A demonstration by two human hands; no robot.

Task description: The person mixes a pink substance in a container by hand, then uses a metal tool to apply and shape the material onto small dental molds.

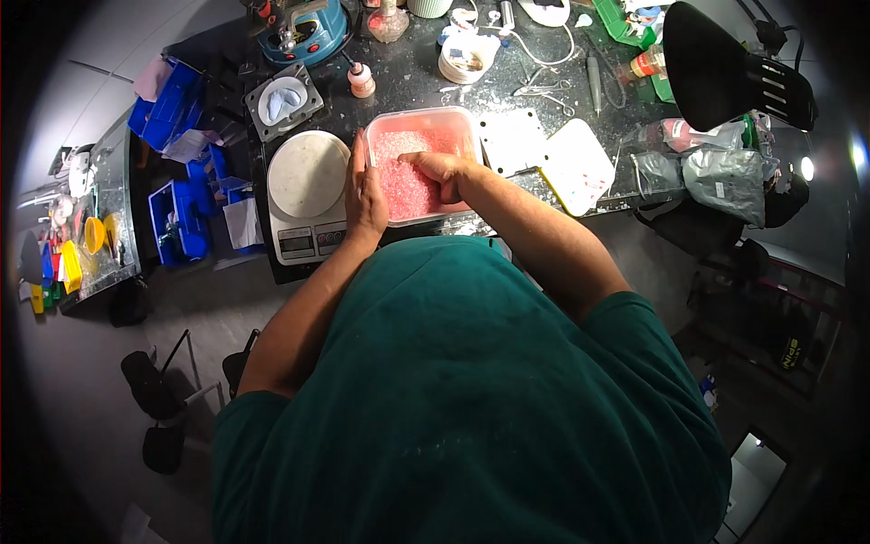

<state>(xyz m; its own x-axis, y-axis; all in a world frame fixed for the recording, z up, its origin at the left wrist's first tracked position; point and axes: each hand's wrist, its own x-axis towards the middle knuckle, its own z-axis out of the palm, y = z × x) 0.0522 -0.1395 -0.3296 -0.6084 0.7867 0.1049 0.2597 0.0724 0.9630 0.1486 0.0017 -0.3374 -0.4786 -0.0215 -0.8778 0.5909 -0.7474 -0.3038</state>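
Note:
Pink translucent granules (403, 192) fill much of a clear rectangular plastic tub (426, 115) near the bench's front edge. Flat along the tub's left wall lies my left hand (365, 195), its fingers stretched out. My right hand (441, 170) reaches into the tub from the right and touches the granules. Its thumb and fingers are apart, with granules showing between them; some fingertips are hidden. Just left of the tub stands a digital weighing scale (309, 174) with a round pale pan, close to my left hand.
Right of the tub lie a white plate (512, 142) and a yellow-edged white tray (580, 168). Behind are a small pink bottle (361, 82), a white cup (465, 62), scissors-like tools (546, 89) and a blue machine (308, 36). A black lamp (716, 72) overhangs the right.

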